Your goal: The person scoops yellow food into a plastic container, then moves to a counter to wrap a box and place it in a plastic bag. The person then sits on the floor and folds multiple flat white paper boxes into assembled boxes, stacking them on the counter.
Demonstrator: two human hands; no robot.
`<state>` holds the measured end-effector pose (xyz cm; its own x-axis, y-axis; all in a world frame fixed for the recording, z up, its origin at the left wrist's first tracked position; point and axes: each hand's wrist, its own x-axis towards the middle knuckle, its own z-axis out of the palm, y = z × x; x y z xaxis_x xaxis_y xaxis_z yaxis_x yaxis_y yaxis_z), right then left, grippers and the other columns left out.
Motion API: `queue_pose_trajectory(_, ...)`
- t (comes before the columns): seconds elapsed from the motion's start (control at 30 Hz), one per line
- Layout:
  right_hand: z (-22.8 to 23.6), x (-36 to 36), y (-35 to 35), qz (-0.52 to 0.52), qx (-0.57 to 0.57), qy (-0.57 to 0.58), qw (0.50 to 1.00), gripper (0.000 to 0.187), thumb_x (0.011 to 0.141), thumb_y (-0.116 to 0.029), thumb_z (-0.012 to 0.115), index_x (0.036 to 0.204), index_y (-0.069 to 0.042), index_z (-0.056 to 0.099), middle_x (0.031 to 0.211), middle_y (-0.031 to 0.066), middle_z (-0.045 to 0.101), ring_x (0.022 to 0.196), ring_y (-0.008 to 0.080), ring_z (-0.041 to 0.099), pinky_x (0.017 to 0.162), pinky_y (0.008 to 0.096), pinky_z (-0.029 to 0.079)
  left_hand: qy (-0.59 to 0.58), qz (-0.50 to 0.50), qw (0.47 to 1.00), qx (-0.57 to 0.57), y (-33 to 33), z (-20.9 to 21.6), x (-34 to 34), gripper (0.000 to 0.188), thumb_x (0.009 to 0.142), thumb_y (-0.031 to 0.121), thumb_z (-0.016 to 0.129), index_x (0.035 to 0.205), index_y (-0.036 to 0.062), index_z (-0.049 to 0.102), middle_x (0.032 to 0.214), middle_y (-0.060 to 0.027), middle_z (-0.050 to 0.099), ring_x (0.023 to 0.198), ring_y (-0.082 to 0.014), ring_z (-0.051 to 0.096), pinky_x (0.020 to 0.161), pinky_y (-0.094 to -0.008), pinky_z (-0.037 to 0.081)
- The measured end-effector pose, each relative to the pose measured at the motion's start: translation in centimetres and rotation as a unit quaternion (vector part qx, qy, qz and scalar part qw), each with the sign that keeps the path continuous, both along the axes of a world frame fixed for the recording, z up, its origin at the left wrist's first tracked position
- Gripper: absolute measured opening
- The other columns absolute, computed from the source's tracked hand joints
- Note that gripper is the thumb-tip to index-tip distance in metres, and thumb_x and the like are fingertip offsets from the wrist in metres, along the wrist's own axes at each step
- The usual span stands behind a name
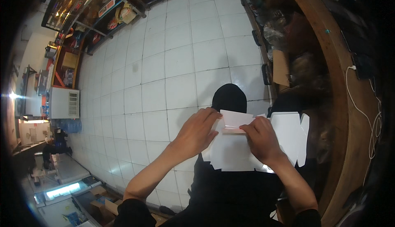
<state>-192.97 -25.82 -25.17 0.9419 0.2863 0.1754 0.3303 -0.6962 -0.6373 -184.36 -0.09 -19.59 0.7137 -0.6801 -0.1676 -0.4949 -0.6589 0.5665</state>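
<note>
A white card sheet (pixel 230 155) with cut, creased edges, like an unfolded carton, lies across my lap. Its far part stands up as a folded flap (pixel 238 119), with a narrow crease strip in front. My left hand (pixel 198 129) grips the flap's left end, fingertips at the upper corner and thumb lower down. My right hand (pixel 263 139) pinches the strip at the right end, its fingers curled. Beside my right hand lies a second white card blank (pixel 286 134) with side tabs, partly hidden by that hand.
Pale floor tiles (pixel 164 62) spread ahead and left. A wooden table edge (pixel 329 62) curves along the right, carrying a white cable (pixel 362 109). Under it are plastic bags and a brown cardboard piece (pixel 281 68). Shelves (pixel 103 17) and a white cabinet (pixel 63 102) stand left.
</note>
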Motion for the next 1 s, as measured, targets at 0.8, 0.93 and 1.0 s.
queue_pose_trajectory(0.8,-1.4,1.2,0.5,-0.022,0.009,-0.005,1.0,0.039,0.083,0.011,0.073,0.119,-0.003,0.072,0.104,0.015,0.059,0.103,0.0381,0.061,0.101,0.0503,0.053,-0.135,0.003,0.979,-0.155,2.1,-7.6,-0.6,0.022,0.084,0.003,0.087,0.1,0.0086,0.074,0.103,-0.0096,0.068,0.098,-0.0289,0.063,0.085,-0.0418,0.05)
queue_pose_trajectory(0.93,-0.8,1.3,0.8,-0.017,0.032,-0.016,0.999,0.034,0.083,0.012,0.073,0.114,-0.002,0.074,0.102,0.0136,0.058,0.099,0.0354,0.061,0.091,0.0457,0.052,-0.092,0.004,0.995,-0.041,-2.0,-2.2,1.2,0.023,0.093,0.017,0.084,0.113,0.0105,0.074,0.116,-0.0124,0.066,0.107,-0.0322,0.063,0.095,-0.0444,0.049)
queue_pose_trajectory(1.0,-0.7,1.1,0.8,-0.001,0.018,-0.014,1.0,0.036,0.083,0.009,0.076,0.117,-0.002,0.073,0.106,0.0135,0.06,0.104,0.0352,0.061,0.094,0.0463,0.053,-0.097,-0.059,0.994,-0.001,-3.5,-2.0,1.4,0.025,0.096,0.02,0.082,0.118,0.011,0.074,0.117,-0.0122,0.067,0.109,-0.0323,0.064,0.097,-0.0442,0.049)
